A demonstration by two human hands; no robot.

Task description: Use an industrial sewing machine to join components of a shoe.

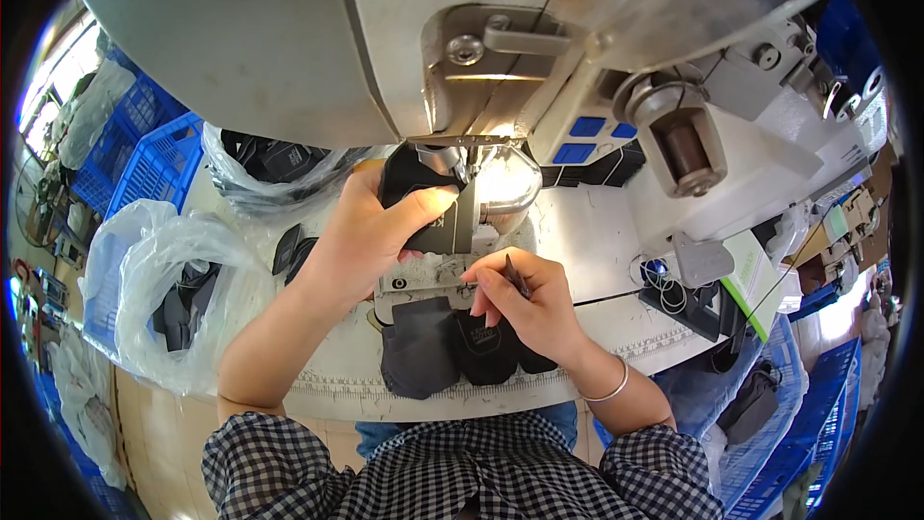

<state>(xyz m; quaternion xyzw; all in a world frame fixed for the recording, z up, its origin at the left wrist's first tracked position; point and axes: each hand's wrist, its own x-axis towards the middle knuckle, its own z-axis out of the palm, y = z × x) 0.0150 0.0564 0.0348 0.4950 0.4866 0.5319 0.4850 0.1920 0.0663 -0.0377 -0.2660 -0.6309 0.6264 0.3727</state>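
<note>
The scene is brightly lit, strongest under the sewing machine [250,48], where a glaring white glow burns out detail and spills onto the left hand [380,217] and the pale tabletop [597,231]. Daylight overexposes the window [50,77] at upper left. Highlights streak the clear plastic bag [173,241], while the black fabric piece [448,237] sinks toward shadow. The centre is fairly sharp; the translucent plastic part [717,5] overhead looks hazy. Fisheye distortion bows straight edges, softening detail toward the black, bluish-fringed rim.
</note>
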